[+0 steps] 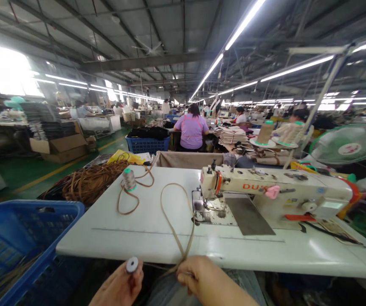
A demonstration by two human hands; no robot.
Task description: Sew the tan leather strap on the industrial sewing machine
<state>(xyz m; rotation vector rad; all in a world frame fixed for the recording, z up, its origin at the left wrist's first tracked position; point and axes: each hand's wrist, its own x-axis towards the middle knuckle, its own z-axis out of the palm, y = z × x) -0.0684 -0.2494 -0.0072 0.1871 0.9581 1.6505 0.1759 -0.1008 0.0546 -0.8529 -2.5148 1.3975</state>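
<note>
My left hand (119,285) is below the near table edge and holds a small round metal bobbin (132,264) between its fingertips. To its right, my right hand (204,278) pinches a long tan leather cord (174,231). The cord loops up across the white table (144,229) toward the sewing machine (272,191). A small thread spool (128,179) stands upright on the table's far left, with another brown cord curled around it.
A blue plastic crate (20,238) sits at the lower left, and a heap of brown cords (90,180) lies beyond it. A green fan (348,146) stands at the right. A person in a purple top (191,129) sits ahead at another workstation.
</note>
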